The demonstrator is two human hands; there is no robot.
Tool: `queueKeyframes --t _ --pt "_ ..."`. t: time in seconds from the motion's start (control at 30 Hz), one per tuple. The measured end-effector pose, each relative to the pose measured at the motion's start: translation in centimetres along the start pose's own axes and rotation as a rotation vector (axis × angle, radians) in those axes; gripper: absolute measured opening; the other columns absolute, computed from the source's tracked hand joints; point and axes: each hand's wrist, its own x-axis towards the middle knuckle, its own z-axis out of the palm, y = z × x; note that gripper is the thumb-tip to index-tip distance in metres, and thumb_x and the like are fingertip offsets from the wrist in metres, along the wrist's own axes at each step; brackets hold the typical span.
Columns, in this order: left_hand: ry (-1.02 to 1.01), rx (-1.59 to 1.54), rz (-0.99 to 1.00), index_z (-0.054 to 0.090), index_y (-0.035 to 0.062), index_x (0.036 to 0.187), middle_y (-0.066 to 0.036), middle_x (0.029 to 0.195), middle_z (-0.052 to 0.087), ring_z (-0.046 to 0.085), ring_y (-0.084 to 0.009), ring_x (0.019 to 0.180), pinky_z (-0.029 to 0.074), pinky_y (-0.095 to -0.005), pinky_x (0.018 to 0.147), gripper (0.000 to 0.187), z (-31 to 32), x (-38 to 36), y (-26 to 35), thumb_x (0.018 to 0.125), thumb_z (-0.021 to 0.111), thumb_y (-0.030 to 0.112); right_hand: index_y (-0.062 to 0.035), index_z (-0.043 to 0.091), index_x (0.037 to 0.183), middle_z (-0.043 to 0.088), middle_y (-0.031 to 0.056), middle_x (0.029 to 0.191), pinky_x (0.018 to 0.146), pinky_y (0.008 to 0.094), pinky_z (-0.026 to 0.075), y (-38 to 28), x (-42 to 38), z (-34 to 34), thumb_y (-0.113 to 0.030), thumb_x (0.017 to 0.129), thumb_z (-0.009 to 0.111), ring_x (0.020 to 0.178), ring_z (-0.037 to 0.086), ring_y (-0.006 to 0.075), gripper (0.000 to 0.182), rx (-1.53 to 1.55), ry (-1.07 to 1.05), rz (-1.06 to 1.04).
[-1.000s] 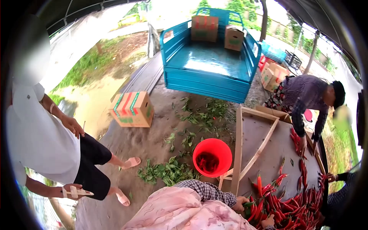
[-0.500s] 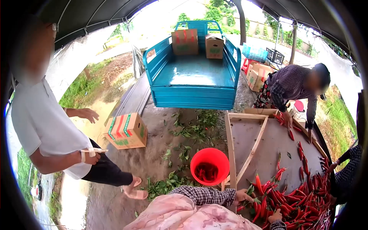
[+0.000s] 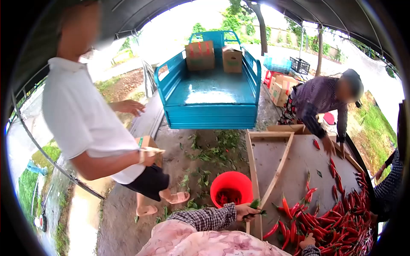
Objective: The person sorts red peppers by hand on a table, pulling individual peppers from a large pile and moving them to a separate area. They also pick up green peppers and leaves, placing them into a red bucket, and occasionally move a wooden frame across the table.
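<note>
My left hand (image 3: 247, 212) is closed around a small bunch of green leaves (image 3: 255, 205). It is over the wooden side rail of the table, just right of the red bucket (image 3: 232, 186), which has red chili peppers in its bottom. At the lower right, my right hand (image 3: 307, 242) touches the pile of red chili peppers (image 3: 331, 224); its visible fingers look apart, and I make out nothing held. Checked sleeves cover both my forearms.
A wooden-framed sorting table (image 3: 273, 160) stands at the right, with a co-worker (image 3: 322, 100) bent over its far end. Another person (image 3: 98, 123) stands at the left, near a cardboard box (image 3: 149, 147). A blue cargo bed (image 3: 211, 116) carries boxes. Fallen leaves litter the ground.
My left hand has moved left from the peppers to the table's edge with the leaves. The person in the white shirt has come further right, now partly covering the cardboard box.
</note>
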Motion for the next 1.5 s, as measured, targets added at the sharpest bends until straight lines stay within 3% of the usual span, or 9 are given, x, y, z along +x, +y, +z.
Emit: queueKeyframes --t 0.23,0.3,0.47,0.57,0.9,1.0,1.17,1.27,1.5 --pt "0.487 0.245 0.054 0.055 0.0119 0.078 0.003 0.051 0.035 0.035 -0.0083 0.043 0.024 -0.0274 0.04 0.034 -9.1 -5.4 -2.3 0.081 0.066 0.044 -0.0073 0.034 0.136 0.038 0.0253 0.134 0.089 0.052 0.043 4.5 6.5 4.3 -0.053 0.071 0.062 0.121 0.041 0.0432 0.084 0.032 0.145 -0.304" --pt "0.8 0.397 -0.023 0.061 0.0069 0.084 -0.001 0.05 0.042 0.042 -0.0122 0.045 0.03 -0.03 0.041 0.041 -11.7 -6.7 -3.9 0.079 0.065 0.047 -0.0002 0.015 0.136 0.032 0.0306 0.132 0.104 0.0353 0.033 0.2 0.3 0.3 -0.016 0.069 0.063 0.123 0.038 0.0375 0.084 0.067 0.01 0.072" --pt "1.189 0.647 -0.219 0.062 -0.0062 0.099 -0.024 0.097 0.063 0.06 -0.0332 0.091 0.044 -0.0413 0.079 0.064 -20.9 -8.7 -9.6 0.085 0.046 0.054 0.0007 0.017 0.136 0.036 0.0298 0.131 0.101 0.0366 0.037 0.1 -0.4 0.3 -0.016 0.069 0.064 0.12 0.041 0.0381 0.084 0.07 0.043 0.074" --pt "1.064 1.035 -0.297 0.044 -0.0079 0.125 -0.03 0.134 0.037 0.035 -0.0407 0.126 0.026 -0.0441 0.106 0.079 -30.1 -8.8 -13.5 0.085 0.036 0.06 0.0015 0.024 0.133 0.051 0.0296 0.113 0.093 0.0413 0.043 1.9 1.1 2.2 -0.014 0.066 0.063 0.106 0.052 0.0407 0.079 0.015 0.254 -0.168" --pt "1.231 0.808 -0.53 0.037 -0.0061 0.132 -0.026 0.137 0.036 0.037 -0.0366 0.127 0.03 -0.04 0.105 0.087 -15.7 -11.3 -6.8 0.079 0.051 0.061 -0.0014 0.03 0.12 0.044 0.0336 0.119 0.096 0.0442 0.039 -0.7 -3.2 -0.6 -0.013 0.068 0.06 0.112 0.046 0.0447 0.061 0.023 0.128 -0.001" --pt "1.211 0.736 -0.659 0.009 -0.0001 0.143 -0.02 0.148 0.014 0.021 -0.0337 0.135 0.021 -0.0409 0.111 0.103 -16.3 -10.8 -5.7 0.075 0.062 0.057 -0.0014 0.03 0.12 0.041 0.0339 0.122 0.097 0.0436 0.039 -0.6 -3.1 -0.3 -0.013 0.069 0.06 0.113 0.045 0.0444 0.061 0.041 0.154 -0.044" --pt "1.05 1.126 -0.783 -0.007 0.003 0.143 -0.022 0.147 0.016 0.021 -0.033 0.135 0.021 -0.0372 0.111 0.119 -36.2 -7.8 -12.4 0.066 0.076 0.04 -0.0029 0.032 0.119 0.041 0.0335 0.121 0.093 0.0438 0.042 -0.6 -4.4 -0.8 -0.013 0.072 0.061 0.109 0.049 0.0446 0.056 0.026 0.152 -0.071" --pt "1.46 0.891 -0.482 0.011 0.003 0.143 -0.023 0.141 0.028 0.029 -0.0343 0.13 0.027 -0.0395 0.107 0.096 -16.6 -8.8 -2.6 0.073 0.071 0.029 -0.0021 0.034 0.119 0.043 0.0314 0.121 0.092 0.0446 0.042 -0.6 -5.0 -1.6 -0.011 0.075 0.058 0.108 0.049 0.0441 0.051 0.089 0.114 -0.064" --pt "1.279 1.213 0.727 0.049 0.0006 0.111 -0.016 0.109 0.051 0.051 -0.0266 0.098 0.043 -0.0379 0.085 0.04 -12.4 -0.1 4.1 0.076 0.064 0.011 -0.0011 0.045 0.113 0.058 0.0283 0.099 0.081 0.0454 0.043 2.0 -0.7 -1.5 -0.012 0.074 0.057 0.098 0.055 0.0409 0.042 0.379 0.341 -0.163"
